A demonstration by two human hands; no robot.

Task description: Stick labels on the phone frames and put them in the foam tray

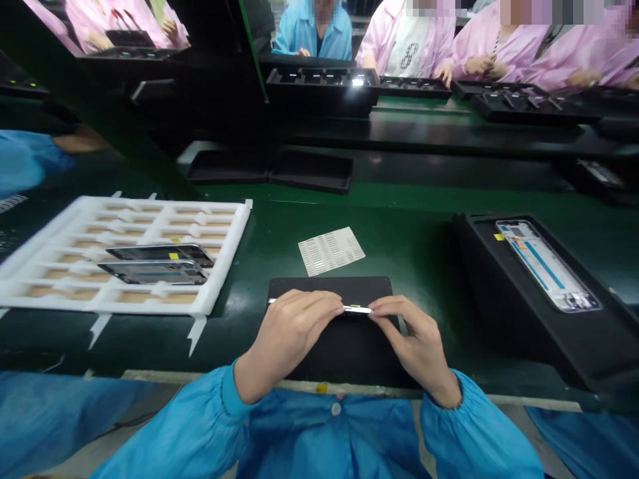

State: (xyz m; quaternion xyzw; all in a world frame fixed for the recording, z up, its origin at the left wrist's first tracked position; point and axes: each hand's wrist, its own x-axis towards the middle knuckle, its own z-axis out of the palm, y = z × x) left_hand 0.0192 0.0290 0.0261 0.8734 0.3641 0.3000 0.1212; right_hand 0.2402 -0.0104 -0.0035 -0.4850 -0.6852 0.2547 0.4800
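Over a black mat [344, 359] I hold a thin phone frame [357, 309] edge-on, its pale narrow side facing me. My left hand [294, 332] is closed over its left part, covering much of it. The thumb and fingertips of my right hand [414, 332] pinch its right end. Just beyond the mat lies a pale sheet with rows of small strips [332, 251]. How the far face of the frame looks is hidden.
At left, a white slotted foam tray [229, 259] bears two phone frames [154, 269] standing on edge. At right, another phone frame [546, 266] lies in a black tray [479, 293]. Flat black trays [309, 169] lie farther back. Several co-workers [314, 30] sit across the bench; a sleeve [30, 159] shows at left.
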